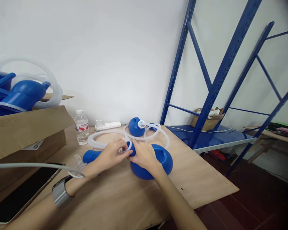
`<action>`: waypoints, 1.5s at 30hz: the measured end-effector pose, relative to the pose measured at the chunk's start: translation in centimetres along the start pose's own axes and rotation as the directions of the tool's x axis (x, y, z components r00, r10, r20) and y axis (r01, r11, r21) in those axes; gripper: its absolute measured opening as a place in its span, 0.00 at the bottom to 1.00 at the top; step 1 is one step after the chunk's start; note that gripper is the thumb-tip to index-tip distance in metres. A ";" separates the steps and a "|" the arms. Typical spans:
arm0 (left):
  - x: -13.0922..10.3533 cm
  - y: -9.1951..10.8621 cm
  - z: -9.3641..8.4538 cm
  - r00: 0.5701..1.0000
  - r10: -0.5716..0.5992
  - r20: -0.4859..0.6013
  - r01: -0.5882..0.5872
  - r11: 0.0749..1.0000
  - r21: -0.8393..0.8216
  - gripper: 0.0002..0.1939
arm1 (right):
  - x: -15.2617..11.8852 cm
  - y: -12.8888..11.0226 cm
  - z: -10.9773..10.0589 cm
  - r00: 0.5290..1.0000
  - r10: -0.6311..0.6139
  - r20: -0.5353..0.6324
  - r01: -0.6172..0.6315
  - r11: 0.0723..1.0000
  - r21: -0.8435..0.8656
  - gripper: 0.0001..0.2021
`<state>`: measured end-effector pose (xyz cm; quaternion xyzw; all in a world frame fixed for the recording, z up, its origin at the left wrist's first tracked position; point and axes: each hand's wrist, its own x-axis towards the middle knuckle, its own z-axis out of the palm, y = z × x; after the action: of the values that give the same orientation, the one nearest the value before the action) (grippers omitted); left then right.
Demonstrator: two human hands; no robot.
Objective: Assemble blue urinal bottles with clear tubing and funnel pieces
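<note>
A round blue plastic bottle [166,159] with a moulded handle lies tilted on the wooden table, its neck turned up and left. My right hand [144,155] wraps around the neck, hiding part of it. At the mouth, my left hand [115,151] pinches a whitish ring [130,146] with thumb and fingers; how the ring is seated cannot be made out. Behind both hands lies a coiled translucent hose [96,137]. A second blue bottle [135,127] with a white cap joined to a hose stands farther back. Beside my left forearm is a blue funnel-like piece [91,156].
On the left, a cardboard box [38,123] holds blue plastic parts and hose. A tablet [21,195], water bottle [82,127] and power strip [108,126] are on the table [194,185]. Blue metal shelving [220,76] rises at right. A grey cable [38,165] crosses near my left wrist.
</note>
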<state>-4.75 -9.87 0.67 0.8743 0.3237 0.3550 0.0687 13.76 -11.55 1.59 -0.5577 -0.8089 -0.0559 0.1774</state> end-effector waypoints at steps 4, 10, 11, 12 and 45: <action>1.2 -0.7 -0.6 0.990 0.027 0.136 -0.018 0.998 -0.066 0.17 | -0.1 0.1 0.0 0.998 -0.055 -0.003 0.055 0.998 0.028 0.21; 2.2 -0.9 -1.4 0.955 0.046 0.293 -0.015 0.994 -0.107 0.19 | 0.0 0.3 0.2 0.997 -0.072 0.005 0.072 0.996 0.046 0.22; 2.4 -0.9 -1.6 0.946 0.054 0.320 -0.019 0.994 -0.112 0.20 | 0.0 0.4 0.2 0.997 -0.079 -0.001 0.079 0.996 0.047 0.23; 2.5 -1.0 -1.8 0.937 0.062 0.343 -0.022 0.993 -0.118 0.20 | 0.0 0.4 0.3 0.996 -0.085 -0.011 0.086 0.995 0.050 0.23; 0.3 0.2 -2.8 0.938 0.173 0.300 -0.198 0.979 0.055 0.05 | -0.2 0.2 0.5 0.991 -0.132 -0.014 0.133 0.990 0.056 0.29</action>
<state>-6.33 -10.08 2.96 0.9460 0.2407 0.2122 0.0451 13.91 -11.47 1.04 -0.4972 -0.8446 -0.0472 0.1932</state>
